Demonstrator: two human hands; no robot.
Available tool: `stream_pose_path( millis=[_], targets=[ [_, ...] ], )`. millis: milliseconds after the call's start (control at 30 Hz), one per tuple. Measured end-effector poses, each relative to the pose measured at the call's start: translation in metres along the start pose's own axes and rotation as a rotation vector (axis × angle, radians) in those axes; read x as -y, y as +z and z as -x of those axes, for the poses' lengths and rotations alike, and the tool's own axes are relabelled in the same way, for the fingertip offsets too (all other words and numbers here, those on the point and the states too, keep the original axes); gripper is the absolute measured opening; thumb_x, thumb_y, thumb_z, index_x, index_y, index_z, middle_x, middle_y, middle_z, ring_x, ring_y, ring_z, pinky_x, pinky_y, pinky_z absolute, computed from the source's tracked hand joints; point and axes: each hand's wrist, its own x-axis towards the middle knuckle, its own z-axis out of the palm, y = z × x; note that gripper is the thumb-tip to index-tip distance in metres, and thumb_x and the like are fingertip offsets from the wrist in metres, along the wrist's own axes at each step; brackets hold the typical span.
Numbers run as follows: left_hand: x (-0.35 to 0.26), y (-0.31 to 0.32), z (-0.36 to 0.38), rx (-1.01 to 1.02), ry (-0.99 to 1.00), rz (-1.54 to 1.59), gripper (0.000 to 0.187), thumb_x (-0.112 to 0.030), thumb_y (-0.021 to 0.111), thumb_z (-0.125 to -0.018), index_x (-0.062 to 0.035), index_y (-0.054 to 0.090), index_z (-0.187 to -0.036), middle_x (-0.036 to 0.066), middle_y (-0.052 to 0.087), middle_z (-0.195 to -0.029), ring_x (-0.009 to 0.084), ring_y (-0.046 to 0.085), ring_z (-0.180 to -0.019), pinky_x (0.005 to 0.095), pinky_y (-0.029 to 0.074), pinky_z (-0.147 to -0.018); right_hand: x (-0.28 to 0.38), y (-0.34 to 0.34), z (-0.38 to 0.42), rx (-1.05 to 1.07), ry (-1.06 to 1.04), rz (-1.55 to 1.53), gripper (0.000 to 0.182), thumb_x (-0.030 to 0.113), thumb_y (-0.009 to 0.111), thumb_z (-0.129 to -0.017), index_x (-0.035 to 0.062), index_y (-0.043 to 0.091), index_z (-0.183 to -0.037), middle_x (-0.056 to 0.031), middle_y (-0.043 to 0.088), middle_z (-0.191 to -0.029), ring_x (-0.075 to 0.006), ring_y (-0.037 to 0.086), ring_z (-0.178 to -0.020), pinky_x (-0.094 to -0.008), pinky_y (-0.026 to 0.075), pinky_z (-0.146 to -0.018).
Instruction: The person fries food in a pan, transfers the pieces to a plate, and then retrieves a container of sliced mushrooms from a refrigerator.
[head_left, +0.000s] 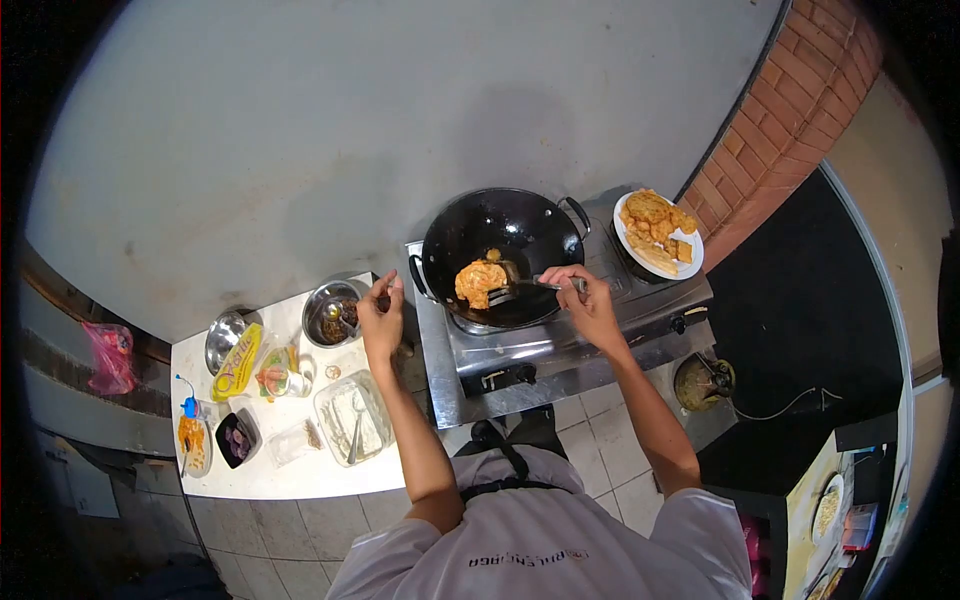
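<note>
Spatula (520, 290) in right hand (588, 305) fingers

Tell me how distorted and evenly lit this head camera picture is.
Head view: strong fisheye bending, black corners, the brick wall curving. Soft, even light; a faint shadow on the wall above the wok. The right hand and spatula look slightly soft.

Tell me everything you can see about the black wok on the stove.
The round black wok looks like dark metal, with a loop handle on each side. It sits upright on the steel gas stove. Inside lies one orange battered fritter. The metal spatula held in the right hand reaches in beside the fritter. The left hand stays off it.
</note>
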Motion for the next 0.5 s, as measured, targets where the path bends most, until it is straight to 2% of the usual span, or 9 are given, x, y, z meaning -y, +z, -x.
stream_pose_path(
  millis=[300,367,400,467,500],
  targets=[
    [0.0006,0.0021,-0.0006,0.017,-0.007,0.000,0.031,-0.018,0.061,-0.087,0.0030,0.061,-0.109,-0.003,0.051,-0.069,0.0038,0.041,-0.059,0.0191,0.035,-0.053,-0.0014,0.0005,0.0012,-0.025,-0.003,-0.005,0.013,0.003,0.044,-0.092,-0.0021,0.056,-0.094,-0.0041,0.062,-0.096,0.0004,0.040,-0.059,-0.0166,0.034,-0.050],
    [0.0009,0.0026,-0.0009,0.068,-0.110,0.001,0.033,-0.023,0.060,-0.087,0.0010,0.061,-0.111,0.013,0.064,-0.099,0.0159,0.057,-0.091,0.0298,0.044,-0.082,-0.0016,0.0005,0.0014,-0.035,-0.005,-0.033,0.013,0.003,0.044,-0.092,-0.0020,0.056,-0.093,-0.0041,0.062,-0.096,0.0004,0.040,-0.059,-0.0166,0.034,-0.050],
    [0.0026,0.0040,-0.0012,0.071,-0.109,0.000,0.033,-0.023,0.060,-0.087,0.0010,0.061,-0.111,0.013,0.064,-0.099,0.0159,0.057,-0.091,0.0298,0.044,-0.082,-0.0017,0.0002,0.0015,-0.034,-0.005,-0.027,0.013,0.003,0.044,-0.093,-0.0019,0.056,-0.093,-0.0043,0.062,-0.096,0.0004,0.040,-0.059,-0.0167,0.033,-0.049],
    [0.0074,0.0073,-0.0017,0.044,-0.032,-0.014,0.033,-0.019,0.061,-0.087,0.0057,0.060,-0.108,0.001,0.057,-0.071,0.0060,0.047,-0.063,0.0208,0.040,-0.057,-0.0021,-0.0002,0.0025,-0.035,-0.003,-0.023,0.014,0.003,0.044,-0.093,-0.0019,0.056,-0.093,-0.0045,0.062,-0.096,0.0003,0.040,-0.059,-0.0168,0.033,-0.049],
    [0.0060,0.0080,-0.0017,0.047,-0.031,-0.015,0.033,-0.019,0.061,-0.087,0.0057,0.060,-0.108,0.001,0.057,-0.071,0.0060,0.047,-0.063,0.0208,0.040,-0.057,-0.0021,-0.0006,0.0026,-0.035,0.008,-0.003,0.014,0.004,0.044,-0.093,-0.0016,0.056,-0.093,-0.0047,0.062,-0.096,-0.0007,0.043,-0.062,-0.0171,0.035,-0.051]
  ],
)
